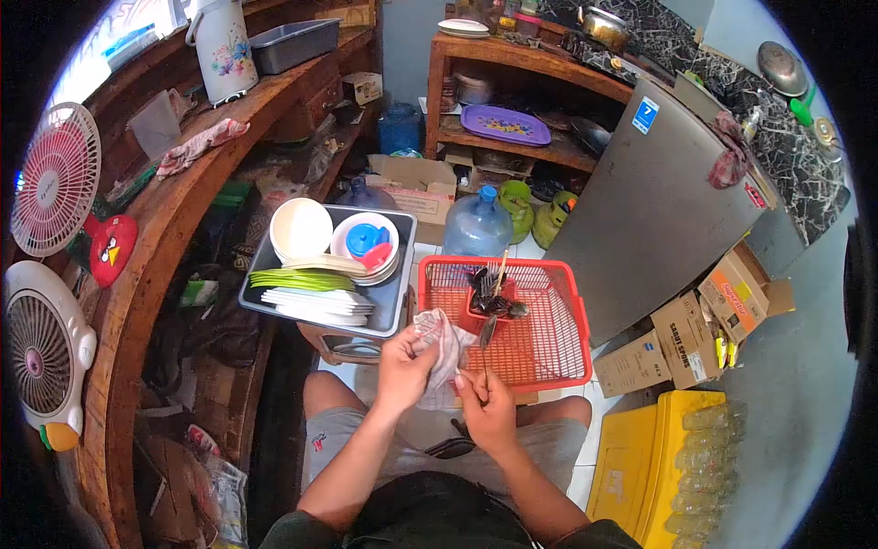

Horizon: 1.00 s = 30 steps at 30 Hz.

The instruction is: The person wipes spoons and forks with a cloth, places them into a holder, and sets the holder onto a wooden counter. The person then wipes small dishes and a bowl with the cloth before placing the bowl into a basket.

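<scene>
My left hand is closed on a crumpled, pale checked cloth held over my lap. Just to its right, my right hand pinches the handle of a metal spoon, whose bowl points up and away from me. The cloth hangs between the two hands, close beside the spoon's handle. Beyond them sits a red plastic basket. Inside it, toward the left, a small red holder bears dark-looking cutlery and a thin light stick.
Left of the basket, a grey tub carries white plates, green plates and bowls. A water jug stands behind. Right are a grey fridge, cardboard boxes and a yellow crate; a wooden counter curves along the left.
</scene>
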Tool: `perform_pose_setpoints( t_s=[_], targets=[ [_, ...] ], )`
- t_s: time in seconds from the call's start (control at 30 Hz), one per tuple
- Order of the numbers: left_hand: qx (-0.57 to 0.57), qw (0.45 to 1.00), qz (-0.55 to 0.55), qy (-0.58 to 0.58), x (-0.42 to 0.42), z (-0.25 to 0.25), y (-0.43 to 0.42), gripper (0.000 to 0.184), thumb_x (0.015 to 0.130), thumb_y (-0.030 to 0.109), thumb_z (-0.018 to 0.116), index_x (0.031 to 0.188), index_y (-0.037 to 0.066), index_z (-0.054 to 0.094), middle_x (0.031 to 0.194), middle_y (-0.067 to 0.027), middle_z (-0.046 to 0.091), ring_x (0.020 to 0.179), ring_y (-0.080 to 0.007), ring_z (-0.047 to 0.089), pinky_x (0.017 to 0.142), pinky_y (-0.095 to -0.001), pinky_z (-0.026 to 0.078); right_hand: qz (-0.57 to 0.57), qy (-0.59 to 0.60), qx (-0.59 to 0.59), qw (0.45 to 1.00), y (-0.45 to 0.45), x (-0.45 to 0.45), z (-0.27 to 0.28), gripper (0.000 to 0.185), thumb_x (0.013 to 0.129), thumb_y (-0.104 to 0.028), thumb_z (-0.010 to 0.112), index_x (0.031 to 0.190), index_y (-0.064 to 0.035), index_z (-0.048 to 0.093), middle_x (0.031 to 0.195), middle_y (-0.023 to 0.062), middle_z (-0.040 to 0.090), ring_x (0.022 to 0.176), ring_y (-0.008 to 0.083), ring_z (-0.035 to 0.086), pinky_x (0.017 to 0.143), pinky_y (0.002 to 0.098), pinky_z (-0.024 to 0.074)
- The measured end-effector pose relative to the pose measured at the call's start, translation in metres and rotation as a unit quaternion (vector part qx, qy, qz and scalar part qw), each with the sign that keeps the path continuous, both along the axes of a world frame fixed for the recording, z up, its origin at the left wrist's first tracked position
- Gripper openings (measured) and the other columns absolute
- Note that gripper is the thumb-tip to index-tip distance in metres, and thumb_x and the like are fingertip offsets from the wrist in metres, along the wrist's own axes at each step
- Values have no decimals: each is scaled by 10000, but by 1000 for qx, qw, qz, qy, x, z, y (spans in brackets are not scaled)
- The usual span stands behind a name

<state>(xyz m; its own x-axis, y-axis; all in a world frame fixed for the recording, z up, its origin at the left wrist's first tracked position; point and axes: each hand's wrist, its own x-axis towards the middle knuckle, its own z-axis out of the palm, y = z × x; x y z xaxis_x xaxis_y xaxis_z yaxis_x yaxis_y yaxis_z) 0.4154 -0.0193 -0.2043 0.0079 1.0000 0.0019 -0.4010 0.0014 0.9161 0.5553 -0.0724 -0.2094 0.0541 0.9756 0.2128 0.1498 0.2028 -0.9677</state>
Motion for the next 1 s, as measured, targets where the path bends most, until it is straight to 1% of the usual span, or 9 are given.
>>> perform_pose_setpoints(
  t_s=[0.03,0.17,0.27,0.33,0.43,0.63,0.67,0.8,1.0],
  targets=[
    [-1,1000,1,-1,-2,6,1,193,948,16,545,1110,-43,630,928,-50,700,769,-84,636,706,-242,512,8,20,-19,1000,0,0,1,405,936,-28,628,709,-79,297,850,94,683,547,14,433,480,221,372],
    [-35,995,86,42,1,2,-5,186,980,70,498,910,-25,643,793,-19,666,676,-53,572,580,-246,440,26,61,-9,998,0,-4,-3,417,943,-37,623,711,-86,280,897,100,698,531,1,414,450,203,346],
    [-66,994,38,80,15,1,-16,167,955,46,491,924,-6,647,798,2,658,693,-56,572,585,-246,436,4,56,1,998,3,-1,-7,413,950,-44,619,717,-94,281,798,41,651,529,4,402,454,204,347],
    [-49,997,59,21,18,2,-9,164,948,37,487,932,-4,645,803,-3,658,694,-63,577,597,-247,448,4,54,-40,998,3,2,-4,384,954,-77,626,714,-57,327,634,3,318,647,65,369,571,256,393],
    [-69,991,35,-113,3,5,-8,159,943,32,482,987,1,632,857,-30,667,704,-91,605,628,-255,487,21,45,-27,998,-3,-4,0,383,947,-70,630,715,-58,325,624,5,336,633,72,368,558,253,370],
    [-39,995,64,-58,23,-11,-18,165,984,37,481,998,-2,641,874,-21,678,729,-71,600,643,-237,470,-15,79,-5,997,-2,-10,-26,364,928,-35,631,717,-59,335,649,-7,307,596,79,330,535,276,344],
    [-18,998,45,-30,24,-23,-24,165,986,43,481,1032,-1,633,908,-24,675,746,-72,602,658,-234,474,0,46,15,999,-1,-4,-28,371,946,11,579,754,-124,292,652,-23,463,517,32,422,454,204,357],
    [-18,998,37,-46,23,-45,-29,170,980,49,492,1032,-5,645,918,-26,679,767,-74,604,680,-234,471,1,44,-38,998,-2,2,-18,288,975,-28,530,774,-111,341,681,-15,480,563,49,465,504,211,384],
    [-26,998,53,-30,3,-28,-16,216,987,38,454,1020,-10,662,874,-21,686,703,-66,593,630,-230,460,55,69,20,996,18,44,12,364,1053,-323,234,863,-61,400,975,167,611,697,185,569,684,320,467]
  ],
)
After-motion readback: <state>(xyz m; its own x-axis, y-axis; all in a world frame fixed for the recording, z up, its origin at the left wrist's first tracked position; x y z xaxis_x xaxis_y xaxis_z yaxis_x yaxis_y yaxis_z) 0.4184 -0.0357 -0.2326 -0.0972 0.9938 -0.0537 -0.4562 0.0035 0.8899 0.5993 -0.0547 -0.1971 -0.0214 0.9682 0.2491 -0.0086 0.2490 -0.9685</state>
